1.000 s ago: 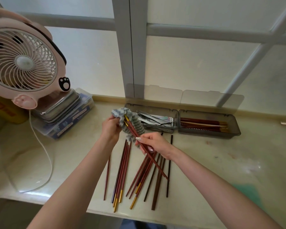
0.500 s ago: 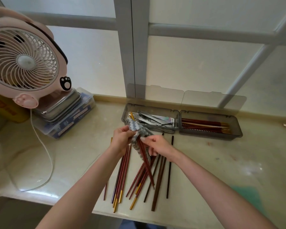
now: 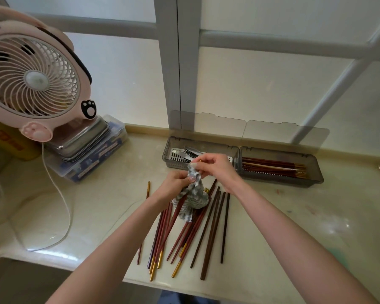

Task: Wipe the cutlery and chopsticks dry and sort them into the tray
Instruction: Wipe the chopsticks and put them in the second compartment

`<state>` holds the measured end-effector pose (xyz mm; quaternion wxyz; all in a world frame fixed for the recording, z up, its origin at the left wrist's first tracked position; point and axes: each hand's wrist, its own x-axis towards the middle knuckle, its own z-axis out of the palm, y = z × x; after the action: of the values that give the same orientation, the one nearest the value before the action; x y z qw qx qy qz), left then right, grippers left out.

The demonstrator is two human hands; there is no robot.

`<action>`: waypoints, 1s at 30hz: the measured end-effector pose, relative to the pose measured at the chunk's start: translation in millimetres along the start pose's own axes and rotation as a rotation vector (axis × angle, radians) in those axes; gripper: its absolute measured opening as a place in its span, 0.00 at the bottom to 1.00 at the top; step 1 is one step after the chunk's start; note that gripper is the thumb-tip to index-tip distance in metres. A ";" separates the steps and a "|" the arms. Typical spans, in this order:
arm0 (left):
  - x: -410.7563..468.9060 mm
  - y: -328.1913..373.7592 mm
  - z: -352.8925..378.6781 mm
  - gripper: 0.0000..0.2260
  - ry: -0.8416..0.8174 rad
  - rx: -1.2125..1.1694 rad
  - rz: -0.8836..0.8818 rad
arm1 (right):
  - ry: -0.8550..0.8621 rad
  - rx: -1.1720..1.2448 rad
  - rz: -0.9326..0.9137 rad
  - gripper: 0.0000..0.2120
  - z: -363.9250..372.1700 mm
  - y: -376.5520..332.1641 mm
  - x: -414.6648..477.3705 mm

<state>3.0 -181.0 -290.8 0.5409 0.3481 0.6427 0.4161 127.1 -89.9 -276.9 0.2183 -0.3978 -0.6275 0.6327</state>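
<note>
Toward the back edge of the countertop [image 3: 294,216], just in front of the tray [image 3: 283,181], both hands work above a scatter of loose chopsticks [image 3: 198,233] that fans out toward the front edge. The left hand [image 3: 176,185] is clenched round a grey patterned cloth [image 3: 194,194], which is bunched about the held chopsticks [image 3: 177,210]. The right hand [image 3: 217,170] pinches their upper, gold-tipped end between thumb and fingertips, over the tray's left compartment. That compartment holds metal cutlery [image 3: 189,153]. The right one holds a neat row of sorted chopsticks [image 3: 272,168], gold ends pointing toward the right edge. How many sticks sit inside the cloth cannot be told. They look light, thin and stiff, with a smooth lacquered finish that is probably slick while damp, so a pinch at the thicker gold end should give the surest hold while the soft cloth is drawn along the shaft. Two held together may skew or roll against each other, so pressing them side by side seems wise. One stray chopstick [image 3: 148,189] lies apart from the pile on its left.
</note>
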 end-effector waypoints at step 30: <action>-0.3 -28.1 -25.1 0.07 -0.237 0.438 -0.193 | 0.311 -0.041 0.105 0.05 -111.4 28.7 3.0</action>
<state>-21.7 -196.8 -314.5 0.5614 0.4401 0.6799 0.1700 218.3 -21.8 -293.7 0.2713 -0.5277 -0.5772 0.5611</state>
